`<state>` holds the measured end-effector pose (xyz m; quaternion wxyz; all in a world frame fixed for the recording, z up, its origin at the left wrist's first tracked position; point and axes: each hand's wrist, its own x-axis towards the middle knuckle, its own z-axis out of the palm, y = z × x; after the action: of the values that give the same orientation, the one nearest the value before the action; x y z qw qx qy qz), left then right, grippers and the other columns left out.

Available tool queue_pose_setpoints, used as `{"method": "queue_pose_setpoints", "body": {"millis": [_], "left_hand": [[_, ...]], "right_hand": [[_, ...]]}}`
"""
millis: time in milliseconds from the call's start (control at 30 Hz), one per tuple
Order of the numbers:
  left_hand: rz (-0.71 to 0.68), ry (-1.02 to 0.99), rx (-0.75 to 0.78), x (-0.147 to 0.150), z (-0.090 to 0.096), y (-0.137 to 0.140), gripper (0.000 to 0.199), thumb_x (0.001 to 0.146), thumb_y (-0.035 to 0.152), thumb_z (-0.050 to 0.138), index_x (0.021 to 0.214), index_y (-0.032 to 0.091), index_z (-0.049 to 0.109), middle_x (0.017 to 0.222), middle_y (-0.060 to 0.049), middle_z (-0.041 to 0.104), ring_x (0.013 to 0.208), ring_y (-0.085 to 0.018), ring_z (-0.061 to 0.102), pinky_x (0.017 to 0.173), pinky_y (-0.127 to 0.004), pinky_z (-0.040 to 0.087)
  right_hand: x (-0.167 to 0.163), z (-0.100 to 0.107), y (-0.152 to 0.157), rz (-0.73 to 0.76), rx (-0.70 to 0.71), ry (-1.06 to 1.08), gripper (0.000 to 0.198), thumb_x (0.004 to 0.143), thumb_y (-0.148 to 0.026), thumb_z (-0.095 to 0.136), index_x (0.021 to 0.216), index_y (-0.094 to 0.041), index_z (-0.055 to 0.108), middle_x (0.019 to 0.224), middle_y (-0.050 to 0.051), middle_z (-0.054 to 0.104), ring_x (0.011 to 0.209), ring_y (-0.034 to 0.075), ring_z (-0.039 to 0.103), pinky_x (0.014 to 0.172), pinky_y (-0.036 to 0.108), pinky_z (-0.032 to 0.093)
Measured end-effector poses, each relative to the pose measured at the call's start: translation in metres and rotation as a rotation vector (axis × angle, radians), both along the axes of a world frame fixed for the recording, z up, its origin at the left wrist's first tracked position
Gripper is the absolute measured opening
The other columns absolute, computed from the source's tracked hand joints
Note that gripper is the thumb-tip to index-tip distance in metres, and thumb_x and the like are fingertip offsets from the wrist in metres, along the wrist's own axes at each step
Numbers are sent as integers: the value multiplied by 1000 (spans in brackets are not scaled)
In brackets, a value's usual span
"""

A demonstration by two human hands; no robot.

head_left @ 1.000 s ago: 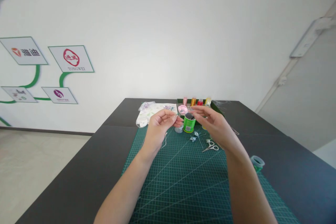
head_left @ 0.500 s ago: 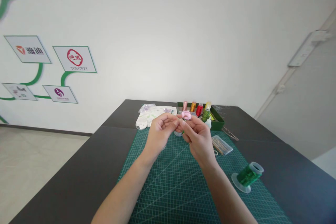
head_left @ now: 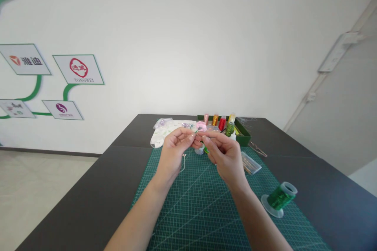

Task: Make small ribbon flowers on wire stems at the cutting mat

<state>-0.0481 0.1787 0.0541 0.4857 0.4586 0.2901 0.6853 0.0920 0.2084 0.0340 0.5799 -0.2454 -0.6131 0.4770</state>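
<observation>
My left hand [head_left: 175,147] is closed in a pinch, with a thin green strand [head_left: 196,131] showing at its fingertips. Close beside it, my right hand [head_left: 225,153] is also pinched; what lies between its fingertips is too small to make out. A pink ring-shaped piece [head_left: 201,126] shows just above the fingertips; whether it is attached to the strand I cannot tell. Below the right fingers is a bit of bright green [head_left: 206,150], beside a small clear container [head_left: 200,150] partly hidden by the hands. Both hands are above the green cutting mat [head_left: 200,211].
A spool of green thread [head_left: 279,197] stands at the right. Beyond are a clear box of sticks [head_left: 251,163], tweezers [head_left: 257,149] and a dark green box [head_left: 244,140] with several coloured spools. White sheets [head_left: 163,131] lie at the back left, on the black table [head_left: 118,180].
The pink ring has shifted left and slightly up relative to my right hand. My fingertips are slightly farther apart, and a white loop now shows beside my left wrist.
</observation>
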Motion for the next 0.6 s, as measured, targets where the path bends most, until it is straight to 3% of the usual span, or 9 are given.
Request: {"method": "queue_pose_setpoints", "body": {"millis": [400,600], "left_hand": [[0,-35,-13,-4,3,1,20,77,29,80,80,13,69,71,-3,70,59,-10,60,55,-19,48],[-59,-142,-91,-4,2,1,23,72,26,85,80,11,69,80,-5,74,68,-11,68,70,-20,57]], "right_hand": [[18,13,1,-6,87,-278,30,92,-40,67,114,-22,78,52,-9,28,48,9,24,46,26,19],[28,19,4,8,110,-350,28,91,-41,67,105,-20,80,53,-8,27,49,9,23,46,25,18]]}}
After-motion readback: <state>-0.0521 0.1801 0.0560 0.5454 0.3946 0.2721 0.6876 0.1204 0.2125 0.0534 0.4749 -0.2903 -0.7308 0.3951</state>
